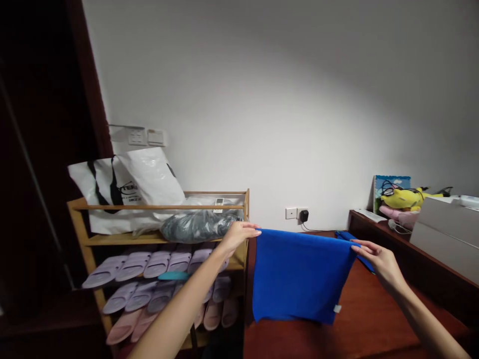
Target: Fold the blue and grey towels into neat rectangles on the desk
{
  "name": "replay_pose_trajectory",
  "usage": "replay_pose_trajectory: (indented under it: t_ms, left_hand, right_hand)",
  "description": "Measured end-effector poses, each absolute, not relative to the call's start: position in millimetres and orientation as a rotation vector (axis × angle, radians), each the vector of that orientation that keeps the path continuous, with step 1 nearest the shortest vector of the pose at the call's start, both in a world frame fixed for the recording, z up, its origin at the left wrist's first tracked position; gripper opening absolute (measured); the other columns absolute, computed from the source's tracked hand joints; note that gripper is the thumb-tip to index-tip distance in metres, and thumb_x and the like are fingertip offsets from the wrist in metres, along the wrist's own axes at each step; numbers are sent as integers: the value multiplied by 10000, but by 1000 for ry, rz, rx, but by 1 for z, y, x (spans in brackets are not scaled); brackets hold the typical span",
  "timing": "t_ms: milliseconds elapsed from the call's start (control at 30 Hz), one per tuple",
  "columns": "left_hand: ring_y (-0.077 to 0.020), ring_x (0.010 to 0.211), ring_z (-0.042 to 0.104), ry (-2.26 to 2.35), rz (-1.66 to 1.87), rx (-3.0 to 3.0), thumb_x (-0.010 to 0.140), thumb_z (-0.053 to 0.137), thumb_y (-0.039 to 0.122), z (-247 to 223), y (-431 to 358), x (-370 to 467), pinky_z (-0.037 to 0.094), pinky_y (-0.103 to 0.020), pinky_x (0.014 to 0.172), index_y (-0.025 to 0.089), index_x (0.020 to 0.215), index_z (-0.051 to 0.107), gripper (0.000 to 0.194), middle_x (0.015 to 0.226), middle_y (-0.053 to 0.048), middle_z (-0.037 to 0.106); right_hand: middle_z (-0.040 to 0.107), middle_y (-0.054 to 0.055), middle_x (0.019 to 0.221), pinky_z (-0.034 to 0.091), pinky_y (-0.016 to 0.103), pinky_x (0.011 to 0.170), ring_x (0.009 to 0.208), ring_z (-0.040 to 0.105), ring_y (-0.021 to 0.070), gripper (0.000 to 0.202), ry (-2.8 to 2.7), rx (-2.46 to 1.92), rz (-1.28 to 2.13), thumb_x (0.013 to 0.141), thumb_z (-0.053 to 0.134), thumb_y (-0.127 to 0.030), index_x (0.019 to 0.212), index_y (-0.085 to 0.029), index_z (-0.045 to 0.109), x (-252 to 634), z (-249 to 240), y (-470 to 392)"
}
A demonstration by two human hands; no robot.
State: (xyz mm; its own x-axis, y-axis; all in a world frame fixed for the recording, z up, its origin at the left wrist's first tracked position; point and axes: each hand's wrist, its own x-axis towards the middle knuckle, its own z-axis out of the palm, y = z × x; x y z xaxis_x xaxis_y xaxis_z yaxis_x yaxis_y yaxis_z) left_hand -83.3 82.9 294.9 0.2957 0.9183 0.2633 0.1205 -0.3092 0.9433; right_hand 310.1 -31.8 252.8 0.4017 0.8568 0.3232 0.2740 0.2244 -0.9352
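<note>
A blue cloth (299,276) hangs stretched between my two hands, its top edge nearly level and sloping slightly down to the right. My left hand (239,234) pinches the upper left corner between thumb and fingers. At the upper right corner, my right hand (374,254) grips the cloth in the same way. A small white tag (337,309) shows near the lower right corner. Beneath and behind the cloth lies the reddish-brown wooden surface (389,319). Another folded blue piece (364,259) rests on that surface, partly hidden behind my right hand and the held cloth.
On the left stands a wooden shoe rack (90,244) with several purple slippers (136,264) and pink slippers (125,326). A white bag (108,174) sits on top. At right, a raised ledge carries a yellow plush toy (402,199) and a pale box (445,224). A black plug (304,215) is in the wall socket.
</note>
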Motion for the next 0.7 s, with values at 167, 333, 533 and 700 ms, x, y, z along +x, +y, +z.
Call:
replay_pose_trajectory:
  t_ms: [167,333,533,700]
  left_hand:
    - [-213,706,673,997,1033,1762,520,814,334,305,54,-103,495,-294,686,168,771,708,319,694,-32,729]
    - [-226,737,675,1014,1072,1765,574,782,395,304,36,-112,509,-296,685,185,726,718,267,715,-42,734]
    - [-195,733,646,1032,1359,1526,585,784,431,288,34,-112,494,-281,682,168,769,728,325,762,-46,731]
    - [-145,709,617,990,1474,1408,578,806,385,271,38,-108,463,-239,656,147,831,717,359,781,-43,721]
  right_hand:
    - [716,61,737,511,257,653,744,648,220,573,-1196,-1341,538,519,769,-572,900,-146,723,307,264,-37]
    - [716,65,773,508,268,688,763,642,219,546,-1242,-1329,522,553,755,-574,906,-159,723,305,261,-41]
    - [706,60,755,511,268,677,764,640,216,542,-1191,-1304,603,553,775,-534,935,-155,712,292,257,-45]
    - [715,74,855,517,276,730,819,641,215,441,-1061,-1230,637,623,730,-536,854,-160,719,283,246,-39]
